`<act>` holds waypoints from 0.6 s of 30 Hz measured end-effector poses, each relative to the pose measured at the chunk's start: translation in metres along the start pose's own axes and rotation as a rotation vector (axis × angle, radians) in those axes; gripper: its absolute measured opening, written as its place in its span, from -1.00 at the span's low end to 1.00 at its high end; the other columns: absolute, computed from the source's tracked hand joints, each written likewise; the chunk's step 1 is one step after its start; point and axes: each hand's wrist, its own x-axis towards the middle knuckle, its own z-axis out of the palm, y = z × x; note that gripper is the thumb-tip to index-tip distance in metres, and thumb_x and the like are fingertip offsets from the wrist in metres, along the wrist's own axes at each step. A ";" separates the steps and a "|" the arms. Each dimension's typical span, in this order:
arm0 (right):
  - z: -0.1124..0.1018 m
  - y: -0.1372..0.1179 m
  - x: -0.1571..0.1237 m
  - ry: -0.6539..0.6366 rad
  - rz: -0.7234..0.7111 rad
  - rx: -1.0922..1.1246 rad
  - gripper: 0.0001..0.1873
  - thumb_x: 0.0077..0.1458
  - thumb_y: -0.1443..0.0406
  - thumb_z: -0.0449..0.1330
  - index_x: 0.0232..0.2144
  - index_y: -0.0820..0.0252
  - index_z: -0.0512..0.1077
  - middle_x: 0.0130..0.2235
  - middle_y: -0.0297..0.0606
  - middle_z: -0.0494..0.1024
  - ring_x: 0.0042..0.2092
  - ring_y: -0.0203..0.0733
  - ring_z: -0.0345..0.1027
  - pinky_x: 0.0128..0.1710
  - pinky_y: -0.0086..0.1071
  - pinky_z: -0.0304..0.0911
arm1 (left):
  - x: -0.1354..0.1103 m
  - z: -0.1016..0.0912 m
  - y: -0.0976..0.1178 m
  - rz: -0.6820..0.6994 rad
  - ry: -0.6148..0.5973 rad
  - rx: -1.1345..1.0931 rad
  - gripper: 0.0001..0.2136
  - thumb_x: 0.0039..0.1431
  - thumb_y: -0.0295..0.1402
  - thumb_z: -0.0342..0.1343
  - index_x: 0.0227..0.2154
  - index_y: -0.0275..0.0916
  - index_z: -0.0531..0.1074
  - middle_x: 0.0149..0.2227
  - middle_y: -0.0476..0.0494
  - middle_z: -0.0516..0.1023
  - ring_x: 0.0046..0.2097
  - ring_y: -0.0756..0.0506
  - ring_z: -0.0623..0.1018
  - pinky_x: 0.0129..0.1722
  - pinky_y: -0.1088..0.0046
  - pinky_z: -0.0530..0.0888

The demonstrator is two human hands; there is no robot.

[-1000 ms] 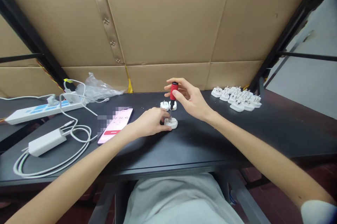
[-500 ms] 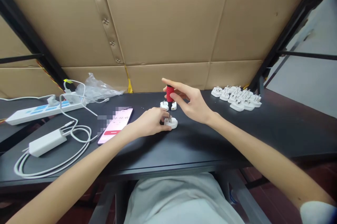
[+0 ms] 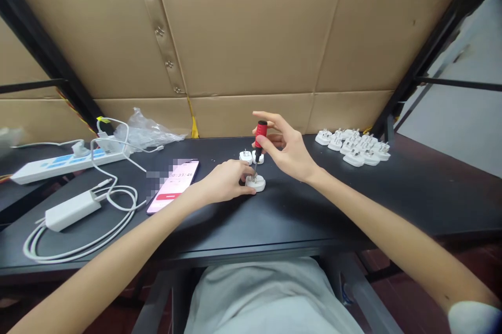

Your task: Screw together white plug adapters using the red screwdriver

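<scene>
A white plug [image 3: 257,184] lies on the black table with its prongs up, and my left hand [image 3: 228,181] grips its left side between thumb and fingers. My right hand [image 3: 289,149] pinches the red and black handle of a screwdriver [image 3: 261,133], its forefinger stretched out past the handle. The shaft leans slightly and its tip meets the top of the plug, near the prongs; the exact contact point is too small to make out. Just behind stand two more white plugs, a left one [image 3: 246,157] and a right one [image 3: 259,158] partly covered by the screwdriver.
Several white plugs [image 3: 353,157] are heaped at the back right. On the left are a phone [image 3: 178,180] showing a timer, a white power strip [image 3: 50,167], a charger [image 3: 72,211] with coiled cable and a clear plastic bag [image 3: 145,130]. A cardboard wall [image 3: 247,36] closes the back.
The screwdriver has gone from nearly upright to leaning right at its handle. My right forefinger has come off the handle's top, while my left hand stays on the plug.
</scene>
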 end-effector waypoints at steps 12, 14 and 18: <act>0.007 -0.004 -0.005 0.104 -0.104 -0.182 -0.63 0.42 0.08 0.29 0.20 -0.08 0.53 0.01 -0.19 0.62 -0.06 -0.07 0.60 -0.18 -0.19 0.65 | 0.001 0.000 0.000 -0.012 0.001 -0.002 -0.77 0.26 -0.14 0.38 -0.13 -0.14 0.67 -0.11 -0.14 0.71 -0.13 -0.24 0.67 -0.18 0.31 0.45; 0.007 -0.001 -0.006 0.055 -0.080 -0.080 -0.56 0.48 0.12 0.17 0.34 -0.11 0.40 0.06 -0.21 0.64 -0.08 -0.11 0.65 -0.10 -0.16 0.66 | 0.001 0.000 0.000 -0.001 -0.001 0.005 -0.76 0.27 -0.13 0.37 -0.12 -0.15 0.68 -0.12 -0.14 0.71 -0.12 -0.24 0.67 -0.19 0.31 0.45; 0.007 0.000 -0.007 0.021 -0.082 -0.066 -0.58 0.53 0.10 0.08 0.33 -0.08 0.38 0.03 -0.21 0.64 -0.10 -0.12 0.66 -0.08 -0.16 0.64 | 0.001 0.001 0.000 -0.002 0.006 0.003 -0.75 0.27 -0.13 0.37 -0.10 -0.13 0.68 -0.11 -0.14 0.71 -0.12 -0.24 0.67 -0.19 0.31 0.45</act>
